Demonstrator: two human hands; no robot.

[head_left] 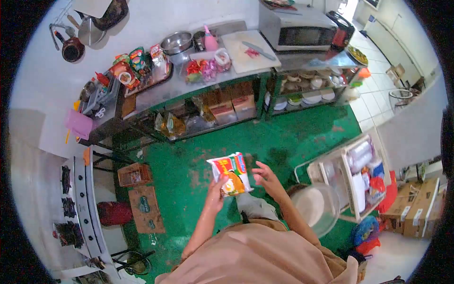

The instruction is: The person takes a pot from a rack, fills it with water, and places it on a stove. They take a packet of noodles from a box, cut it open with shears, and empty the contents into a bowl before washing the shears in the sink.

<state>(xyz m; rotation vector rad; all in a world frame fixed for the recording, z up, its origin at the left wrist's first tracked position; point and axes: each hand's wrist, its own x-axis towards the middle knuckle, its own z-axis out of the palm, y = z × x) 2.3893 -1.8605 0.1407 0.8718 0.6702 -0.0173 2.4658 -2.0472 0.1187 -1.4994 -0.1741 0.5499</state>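
Note:
A packet of instant noodles (pixel 231 176), white, red and yellow with a picture of noodles on its front, is held out over the green floor. My left hand (pixel 215 195) grips it by the lower left edge, thumb on the front. Just right of the packet, apart from it, my right hand (pixel 266 179) hangs in the air with its fingers spread and nothing in them.
Ahead stands a steel counter (pixel 163 97) with food packets, bagged vegetables and a cutting board (pixel 236 49) bearing a knife (pixel 259 50). A microwave (pixel 302 33) is further right. Gas stove (pixel 81 203) at left; white trolley (pixel 347 175) and rice tub (pixel 314 208) at right.

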